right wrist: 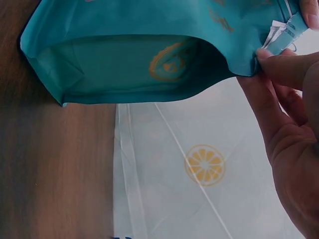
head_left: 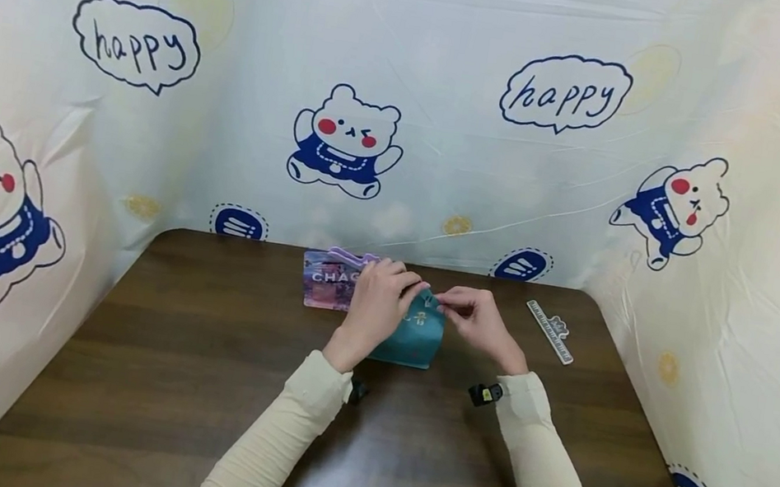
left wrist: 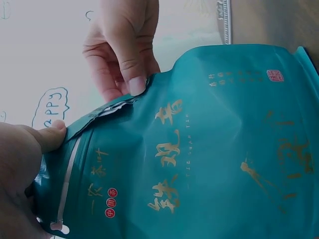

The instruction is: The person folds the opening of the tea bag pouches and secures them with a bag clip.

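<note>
A teal tea pouch with gold characters stands on the table between both hands. My left hand grips its top edge from the left, thumb pressed on the strip above the seal. At the opposite top corner, my right hand pinches the pouch between thumb and fingers. The top strip looks partly torn there, with a ragged whitish edge. A pale line runs below the strip. The pouch's gusseted base shows in the right wrist view.
Behind my left hand lies a purple-pink printed packet, with a lilac object at its top edge. A white ruler with a decorated side lies to the right on the brown table. Printed cloth hangs around the table.
</note>
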Tool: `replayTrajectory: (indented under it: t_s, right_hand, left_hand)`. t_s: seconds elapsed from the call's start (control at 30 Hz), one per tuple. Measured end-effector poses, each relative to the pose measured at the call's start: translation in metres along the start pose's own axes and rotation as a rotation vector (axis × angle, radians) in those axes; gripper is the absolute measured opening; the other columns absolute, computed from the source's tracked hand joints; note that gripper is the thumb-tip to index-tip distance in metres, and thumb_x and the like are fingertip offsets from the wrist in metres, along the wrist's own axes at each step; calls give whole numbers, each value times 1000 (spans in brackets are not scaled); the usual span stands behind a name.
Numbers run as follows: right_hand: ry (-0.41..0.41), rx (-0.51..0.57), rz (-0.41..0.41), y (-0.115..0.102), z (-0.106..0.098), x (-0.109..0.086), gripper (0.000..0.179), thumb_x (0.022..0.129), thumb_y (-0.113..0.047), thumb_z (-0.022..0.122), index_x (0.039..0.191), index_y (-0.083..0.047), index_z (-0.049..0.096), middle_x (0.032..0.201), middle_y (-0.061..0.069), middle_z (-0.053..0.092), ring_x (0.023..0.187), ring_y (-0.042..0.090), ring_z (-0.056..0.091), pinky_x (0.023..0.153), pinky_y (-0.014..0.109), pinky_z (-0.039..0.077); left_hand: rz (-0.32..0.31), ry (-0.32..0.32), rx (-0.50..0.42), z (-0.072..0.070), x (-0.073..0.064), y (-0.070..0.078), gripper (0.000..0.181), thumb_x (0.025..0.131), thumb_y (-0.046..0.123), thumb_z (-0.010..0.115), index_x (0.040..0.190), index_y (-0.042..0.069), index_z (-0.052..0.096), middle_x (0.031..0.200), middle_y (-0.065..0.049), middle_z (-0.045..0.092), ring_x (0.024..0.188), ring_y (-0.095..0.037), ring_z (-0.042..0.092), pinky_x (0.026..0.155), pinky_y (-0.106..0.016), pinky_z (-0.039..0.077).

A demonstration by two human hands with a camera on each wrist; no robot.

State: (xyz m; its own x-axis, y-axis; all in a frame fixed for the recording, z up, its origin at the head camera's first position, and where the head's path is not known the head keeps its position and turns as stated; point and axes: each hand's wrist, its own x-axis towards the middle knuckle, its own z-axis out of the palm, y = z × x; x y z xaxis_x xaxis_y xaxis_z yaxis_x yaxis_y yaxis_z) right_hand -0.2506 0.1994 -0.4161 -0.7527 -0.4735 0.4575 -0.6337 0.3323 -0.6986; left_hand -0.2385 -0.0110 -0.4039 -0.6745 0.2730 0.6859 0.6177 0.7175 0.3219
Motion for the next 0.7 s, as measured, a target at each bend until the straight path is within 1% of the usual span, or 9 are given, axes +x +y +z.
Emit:
replayTrajectory:
  t_s: [0.07,0.13,0.23,0.37,0.5,0.6,0.7]
  right_hand:
    - [-2,4,15,0,0,-1,19,90,16,66,105,10,76,99,24,73,81,38,68,64,22,54]
    - [-8,10,32,0,0,-1,20,89,16,66,106,10,75,100,24,73,84,40,69,68,26,57]
    - [-26,25,68,0,-1,-3,22,90,17,64,108,9,75,104,25,72,90,41,70,73,28,59]
    - [-43,29,81,-1,-3,-4,24,91,16,63,111,10,74,108,25,71,95,39,70,79,27,59]
    - [-41,30,74,17,1,-5,26,92,17,62,114,10,72,110,25,71,99,37,71,84,31,59]
    - [-33,41,65,32,5,-7,27,92,17,61,116,11,71,110,25,70,101,39,70,85,36,59]
    - [-8,43,60,34,7,-10,26,92,13,64,117,7,72,108,22,71,99,38,71,84,36,59]
  left_hand:
    - [4,0,3,0,0,0,16,96,26,72,96,13,81,81,-1,69,75,-20,57,70,-35,43]
    - [4,-1,1,0,0,0,17,97,27,71,96,13,81,81,-1,69,75,-20,57,70,-35,43]
    - [-2,-4,-8,0,-1,0,18,97,27,71,97,13,81,81,-1,69,76,-20,57,70,-35,43]
    - [-11,-3,-12,0,0,1,17,96,26,72,97,12,81,82,-2,70,77,-21,59,71,-35,44]
    - [-13,1,-9,0,0,2,17,95,27,73,97,12,81,83,-2,71,78,-21,60,72,-36,45]
    - [-19,-2,1,-1,1,2,19,96,28,71,98,12,81,84,-2,71,80,-21,61,73,-36,46]
    - [-19,-8,5,-1,1,1,19,96,28,71,98,13,81,85,-2,72,82,-21,62,75,-37,47]
